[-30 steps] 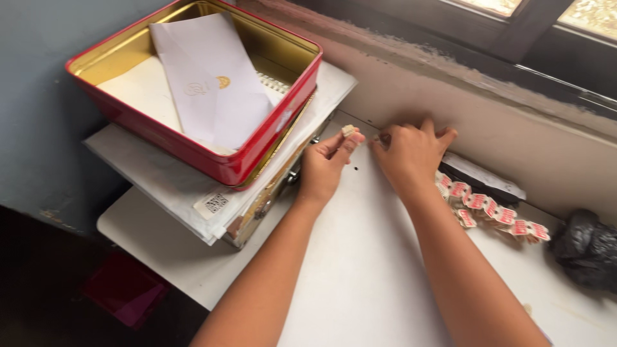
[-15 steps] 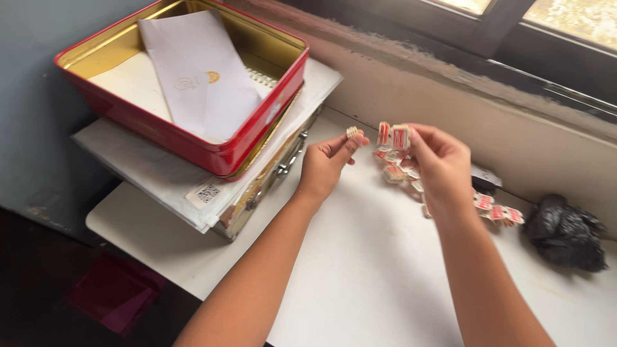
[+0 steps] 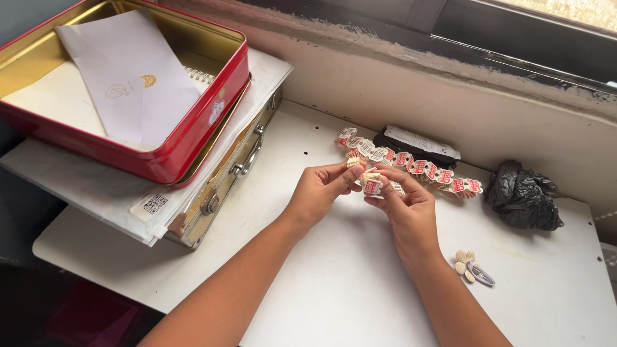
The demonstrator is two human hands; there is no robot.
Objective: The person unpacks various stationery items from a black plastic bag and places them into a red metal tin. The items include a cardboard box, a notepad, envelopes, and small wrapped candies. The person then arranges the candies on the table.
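Both hands meet over the white table (image 3: 360, 289): left hand (image 3: 319, 191) and right hand (image 3: 405, 205) pinched on a strip of small red-and-white paper tags (image 3: 411, 164), mid-sorting, seemingly.

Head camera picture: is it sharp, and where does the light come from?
Head view: mostly sharp; soft daylight from the window above, no harsh glare. Faint shadows lie under the left hand and right hand on the white table. The strip of red-and-white tags reads clearly; the lower left corner is dark.

White table (image 3: 360, 295): hair clip (image 3: 472, 266), black bag (image 3: 522, 196).
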